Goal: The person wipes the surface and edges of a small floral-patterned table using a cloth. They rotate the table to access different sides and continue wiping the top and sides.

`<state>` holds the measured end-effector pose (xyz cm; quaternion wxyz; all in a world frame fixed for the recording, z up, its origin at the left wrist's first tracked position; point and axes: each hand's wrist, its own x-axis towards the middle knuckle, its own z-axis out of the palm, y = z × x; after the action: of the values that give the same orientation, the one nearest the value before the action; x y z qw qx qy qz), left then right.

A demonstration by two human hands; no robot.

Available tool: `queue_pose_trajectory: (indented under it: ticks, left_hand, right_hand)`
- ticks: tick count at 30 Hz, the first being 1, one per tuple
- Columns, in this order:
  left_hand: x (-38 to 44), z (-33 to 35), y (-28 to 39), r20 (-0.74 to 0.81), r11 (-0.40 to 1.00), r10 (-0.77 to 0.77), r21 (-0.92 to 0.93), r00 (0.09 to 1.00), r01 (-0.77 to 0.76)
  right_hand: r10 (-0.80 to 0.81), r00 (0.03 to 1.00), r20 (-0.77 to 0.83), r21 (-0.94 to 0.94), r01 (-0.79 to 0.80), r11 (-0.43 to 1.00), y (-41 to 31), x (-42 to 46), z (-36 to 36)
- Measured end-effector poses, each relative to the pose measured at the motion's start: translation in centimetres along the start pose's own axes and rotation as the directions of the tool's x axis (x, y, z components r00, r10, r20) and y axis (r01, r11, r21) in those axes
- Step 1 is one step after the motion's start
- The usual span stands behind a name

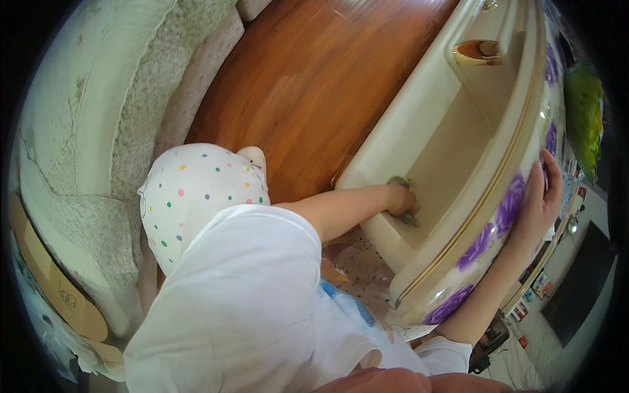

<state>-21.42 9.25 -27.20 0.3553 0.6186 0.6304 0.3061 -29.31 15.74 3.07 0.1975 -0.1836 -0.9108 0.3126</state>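
Observation:
My left hand (pixel 403 199) reaches into a long cream compartment (pixel 442 132) of a low furniture piece. It is closed around a crumpled greenish cloth-like item (pixel 407 217), which touches the inner surface near the compartment's near end. My right hand (pixel 543 196) lies on the glossy top (pixel 511 204), which is patterned with purple flowers. Its fingers are somewhat spread and curved, with nothing seen in them. A gold-lined cream edge runs between the compartment and the top. Farther along the compartment is a shiny brown and gold rounded part (pixel 477 52).
A pale upholstered sofa (pixel 98 123) stands at the left, beside a brown wood floor (pixel 304 98). My bent knee in dotted trousers (pixel 206 196) is between the sofa and the furniture. A green glossy package (pixel 585 118) and a dark screen (pixel 582 282) appear at the right.

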Motion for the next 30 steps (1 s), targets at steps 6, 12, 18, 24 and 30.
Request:
queue_pose_trajectory:
  ticks: [6, 12, 18, 24, 30]
  left_hand:
    - [1.6, -2.7, 0.4, 0.071, 0.923, -0.013, 0.385, 0.997, -0.016]
    - [5.3, -8.3, -5.8, -0.311, 0.856, -0.145, 0.437, 0.939, 0.277]
    - [3.1, -17.4, -12.5, -0.753, 0.828, -0.344, 0.039, 0.561, 0.559]
    - [3.1, -15.2, -8.7, -0.556, 0.716, -0.511, 0.146, 0.655, 0.683]
    - [2.0, -7.7, -2.7, -0.425, 0.812, -0.411, 0.231, 0.806, 0.536]
  right_hand:
    - [0.023, 1.0, 0.007, -0.059, -0.022, 0.998, -0.1, -0.2, 0.1]
    - [0.023, 0.999, 0.028, 0.003, -0.024, 1.0, -0.2, -0.3, 0.2]
    - [0.02, 1.0, 0.0, -0.041, -0.02, 0.999, -1.0, -0.8, 0.2]
    - [0.006, 1.0, 0.004, 0.004, -0.006, 1.0, -1.0, -0.4, 0.5]
    - [0.04, 0.999, -0.009, -0.023, -0.041, 0.999, 0.2, -0.1, 0.0]
